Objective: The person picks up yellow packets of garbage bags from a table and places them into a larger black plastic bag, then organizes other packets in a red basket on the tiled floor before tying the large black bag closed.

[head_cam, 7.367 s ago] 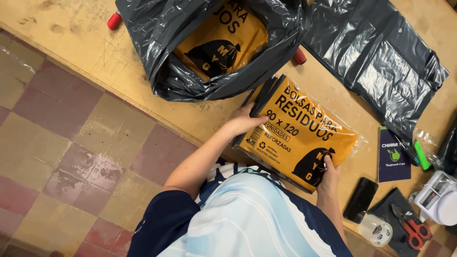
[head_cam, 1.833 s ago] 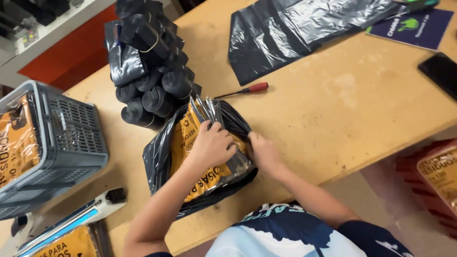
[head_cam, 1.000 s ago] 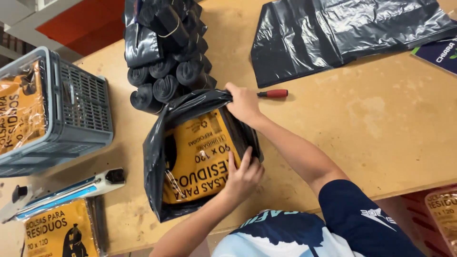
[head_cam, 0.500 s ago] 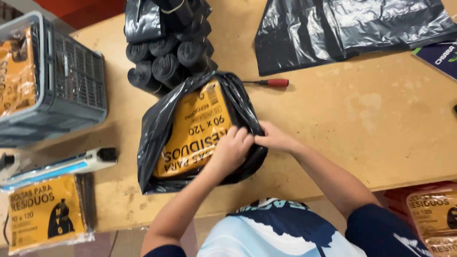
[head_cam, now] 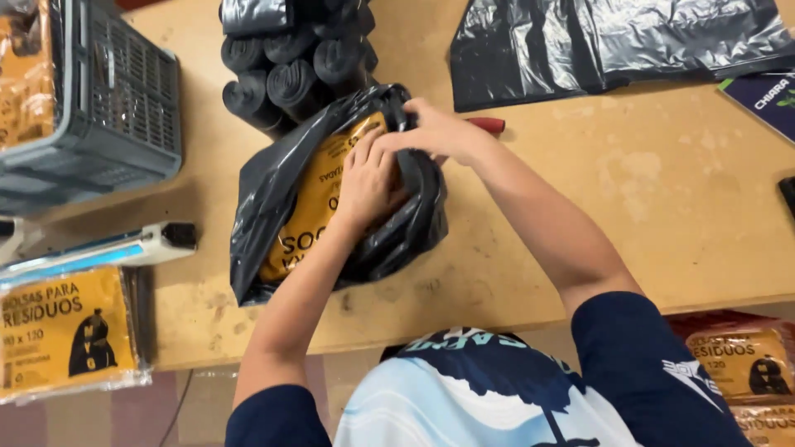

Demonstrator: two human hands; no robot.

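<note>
Person: dark blue and white printed shirt (head_cam: 497, 389) at the bottom edge, both bare forearms reaching out over the table.
Table: light brown wooden board table (head_cam: 662, 215), scuffed, with its near edge just beyond the shirt.
Left hand (head_cam: 368, 178): palm down, fingers spread and pressing flat on the yellow pack where it meets the black plastic; it is holding the bundle down, not closed around anything.
Right hand (head_cam: 435, 132): fingertips pinched on the gathered black plastic at the far top edge of the bag.
Bag: crumpled glossy black plastic bag (head_cam: 273, 190) lying on the table in front of the person, wrapped round the pack and open along its middle.
Pack: flat yellow plastic-wrapped pack with dark lettering (head_cam: 310, 207), inside the black bag, only its middle strip showing.
Screwdriver: red-handled tool (head_cam: 489, 125), mostly hidden behind the right hand, on the table.
Near left: second flat yellow pack in clear wrap (head_cam: 62, 331), at the table's left edge; beside it a long white and blue bar-shaped device with a black end (head_cam: 108, 248).
Near right: more yellow packs in a red container (head_cam: 737, 364) below table level.
Far left: grey plastic slatted crate (head_cam: 116, 108) holding another yellow pack.
Far centre: stack of rolled black plastic bags (head_cam: 290, 62), touching the wrapped bag's far end.
Far right: flattened black plastic sheet (head_cam: 613, 41); dark blue card (head_cam: 766, 91) at the edge.
</note>
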